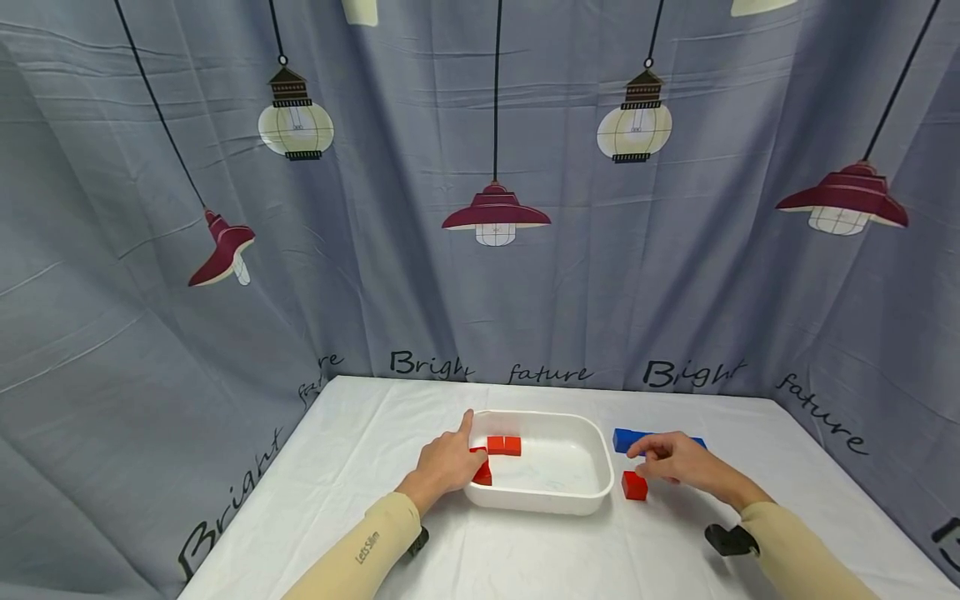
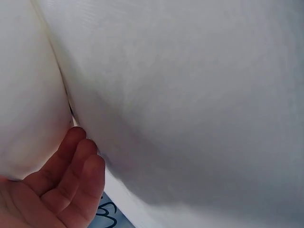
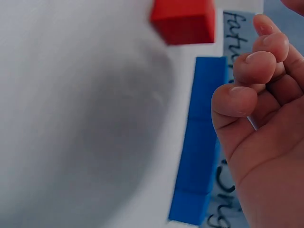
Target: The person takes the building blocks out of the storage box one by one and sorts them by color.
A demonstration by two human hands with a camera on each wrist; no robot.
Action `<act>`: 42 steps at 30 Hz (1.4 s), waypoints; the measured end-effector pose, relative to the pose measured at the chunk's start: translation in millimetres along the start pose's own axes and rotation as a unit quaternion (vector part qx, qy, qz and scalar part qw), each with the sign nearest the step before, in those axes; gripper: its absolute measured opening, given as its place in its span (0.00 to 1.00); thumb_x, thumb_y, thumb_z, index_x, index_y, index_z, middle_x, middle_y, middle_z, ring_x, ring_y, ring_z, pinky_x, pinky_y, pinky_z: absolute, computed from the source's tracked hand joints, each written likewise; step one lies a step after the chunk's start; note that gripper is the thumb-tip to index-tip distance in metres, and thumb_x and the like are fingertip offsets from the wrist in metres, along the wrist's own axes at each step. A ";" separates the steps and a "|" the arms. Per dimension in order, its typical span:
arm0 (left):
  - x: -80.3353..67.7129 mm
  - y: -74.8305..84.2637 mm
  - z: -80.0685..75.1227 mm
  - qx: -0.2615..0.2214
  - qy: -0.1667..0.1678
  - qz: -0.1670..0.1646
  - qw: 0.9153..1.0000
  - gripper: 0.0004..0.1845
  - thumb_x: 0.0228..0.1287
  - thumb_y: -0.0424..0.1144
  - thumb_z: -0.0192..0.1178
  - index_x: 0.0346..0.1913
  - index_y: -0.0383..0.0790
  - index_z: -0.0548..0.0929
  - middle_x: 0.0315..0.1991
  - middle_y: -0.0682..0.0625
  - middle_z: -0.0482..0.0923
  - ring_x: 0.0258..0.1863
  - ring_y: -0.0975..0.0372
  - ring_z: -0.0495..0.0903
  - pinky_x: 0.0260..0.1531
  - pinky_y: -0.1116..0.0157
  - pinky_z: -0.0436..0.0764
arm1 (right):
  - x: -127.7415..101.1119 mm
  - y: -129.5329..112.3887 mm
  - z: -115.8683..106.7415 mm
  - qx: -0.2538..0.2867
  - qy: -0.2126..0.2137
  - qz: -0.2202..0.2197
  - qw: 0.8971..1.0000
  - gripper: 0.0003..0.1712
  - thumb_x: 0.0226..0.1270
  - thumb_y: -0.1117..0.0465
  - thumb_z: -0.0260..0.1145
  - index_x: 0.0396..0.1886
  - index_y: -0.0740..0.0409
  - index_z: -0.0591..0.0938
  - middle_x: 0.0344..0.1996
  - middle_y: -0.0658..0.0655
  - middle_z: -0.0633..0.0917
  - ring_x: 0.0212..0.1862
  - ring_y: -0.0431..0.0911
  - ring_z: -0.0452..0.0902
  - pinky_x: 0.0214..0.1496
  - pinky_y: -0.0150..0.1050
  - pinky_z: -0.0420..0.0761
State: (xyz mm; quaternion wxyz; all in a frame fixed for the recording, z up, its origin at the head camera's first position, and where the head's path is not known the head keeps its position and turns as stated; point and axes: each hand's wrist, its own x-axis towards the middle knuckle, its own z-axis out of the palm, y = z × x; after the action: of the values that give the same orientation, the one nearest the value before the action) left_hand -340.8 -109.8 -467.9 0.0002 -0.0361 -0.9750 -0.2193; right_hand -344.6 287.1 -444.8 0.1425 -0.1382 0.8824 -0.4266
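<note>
Left grip (image 1: 442,463): grasping the tray (image 1: 536,500) by its wall, thumb inside, apparently to steady it. Red blocks (image 1: 504,446): in the tray, gathered near that grip. Loose red block (image 1: 634,486): outside, near the fingertips of the right grip (image 1: 678,461), which holds nothing, fingers loosely bent. Blue row (image 1: 628,440): partly behind right grip, seemingly grouped by colour. Surface (image 1: 555,550): white cloth, beneath both grips. Curtain (image 1: 540,308): lamp-printed, beyond.

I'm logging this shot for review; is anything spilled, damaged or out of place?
No spill or damage shows. One red block sits outside the tray, while the other visible red ones lie inside; that looks slightly odd.
</note>
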 end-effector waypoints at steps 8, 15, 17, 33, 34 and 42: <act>-0.7 -0.4 -5.3 0.000 0.002 -0.005 1.000 0.40 0.67 0.55 0.58 0.79 0.47 0.60 0.54 0.41 0.84 0.42 0.54 0.82 0.47 0.50 0.80 | 8.5 -25.4 1.8 0.002 -0.036 -0.058 0.998 0.20 0.66 0.57 0.69 0.53 0.65 0.81 0.26 0.53 0.75 0.25 0.40 0.68 0.27 0.33 0.69; -0.3 -0.9 -13.5 -0.009 0.008 -0.001 1.000 0.36 0.68 0.53 0.59 0.77 0.49 0.64 0.56 0.40 0.83 0.41 0.53 0.80 0.43 0.51 0.81 | 18.2 -42.8 6.7 -0.017 -0.042 -0.086 0.995 0.20 0.66 0.59 0.68 0.53 0.66 0.82 0.25 0.53 0.75 0.24 0.39 0.67 0.27 0.32 0.68; 0.4 -1.7 -14.6 -0.011 0.007 -0.001 1.000 0.36 0.69 0.52 0.58 0.77 0.50 0.65 0.58 0.41 0.83 0.39 0.54 0.79 0.40 0.53 0.80 | 21.2 -46.6 8.2 -0.023 -0.042 -0.092 0.995 0.19 0.66 0.59 0.68 0.53 0.65 0.82 0.24 0.52 0.75 0.24 0.39 0.67 0.27 0.33 0.68; -2.3 -3.4 -6.4 -0.009 0.043 0.004 0.999 0.32 0.72 0.44 0.51 0.78 0.47 0.63 0.20 0.51 0.73 0.27 0.57 0.74 0.34 0.56 0.78 | 49.2 -85.0 30.5 -0.019 -0.057 -0.100 0.993 0.20 0.62 0.54 0.71 0.51 0.60 0.84 0.22 0.51 0.73 0.27 0.43 0.68 0.32 0.36 0.71; -2.3 -3.4 -5.9 -0.008 0.044 0.000 0.999 0.32 0.72 0.44 0.51 0.78 0.47 0.63 0.21 0.51 0.74 0.27 0.57 0.75 0.36 0.56 0.79 | 52.2 -86.8 32.5 -0.022 -0.059 -0.100 0.993 0.21 0.62 0.54 0.71 0.51 0.60 0.84 0.22 0.51 0.73 0.27 0.43 0.68 0.31 0.36 0.71; -2.0 -2.9 -1.1 0.006 0.044 -0.013 0.999 0.32 0.72 0.47 0.51 0.78 0.51 0.63 0.35 0.44 0.84 0.30 0.55 0.78 0.39 0.52 0.81 | 74.0 -100.1 50.9 -0.019 -0.093 -0.110 0.989 0.19 0.62 0.54 0.71 0.51 0.56 0.84 0.22 0.50 0.76 0.25 0.44 0.68 0.29 0.34 0.70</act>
State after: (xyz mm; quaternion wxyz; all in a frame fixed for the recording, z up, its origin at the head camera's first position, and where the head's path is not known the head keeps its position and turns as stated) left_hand -339.0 -113.0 -468.2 0.0401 -0.0138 -0.9758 -0.2147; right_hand -381.6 163.9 -405.7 0.1737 -0.2766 0.8524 -0.4083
